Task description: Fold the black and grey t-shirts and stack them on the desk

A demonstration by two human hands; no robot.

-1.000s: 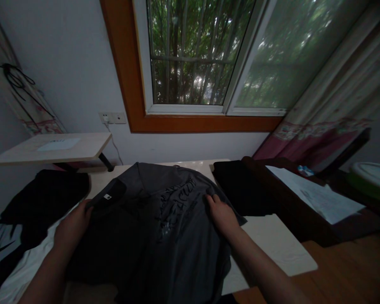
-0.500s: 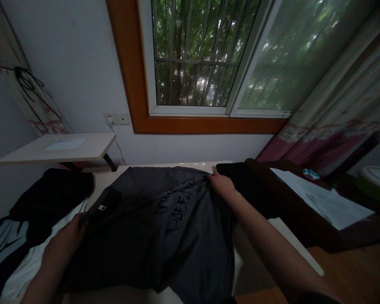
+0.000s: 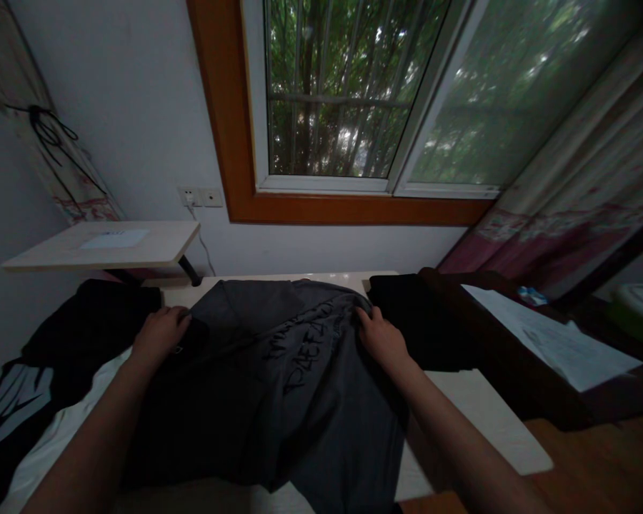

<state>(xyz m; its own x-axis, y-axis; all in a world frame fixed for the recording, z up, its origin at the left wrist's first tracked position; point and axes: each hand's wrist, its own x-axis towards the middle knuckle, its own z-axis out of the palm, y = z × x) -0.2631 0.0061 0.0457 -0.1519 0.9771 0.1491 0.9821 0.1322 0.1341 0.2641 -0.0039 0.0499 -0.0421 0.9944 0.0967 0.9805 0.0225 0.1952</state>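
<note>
A dark grey T-shirt (image 3: 321, 400) with black lettering lies spread and wrinkled over a pale table. At its upper left, by the collar, my left hand (image 3: 161, 332) has its fingers closed on the fabric and partly covers the small white label. My right hand (image 3: 383, 337) pinches the shirt's cloth at the upper right, just past the lettering. The lower part of the shirt hangs toward me in loose folds, and the undersides of both hands are hidden.
Black clothing with a white print (image 3: 16, 400) lies at the left, over white cloth. A small raised shelf (image 3: 58, 250) holds a paper. Folded black fabric (image 3: 412, 314) sits on the right, beside a dark brown surface with a paper sheet (image 3: 551, 335). Behind are a window and curtains.
My left hand has moved up and right from the collar's near edge to its far edge. My right hand has shifted slightly right and down along the shirt, its fingers still bent at the cloth.
</note>
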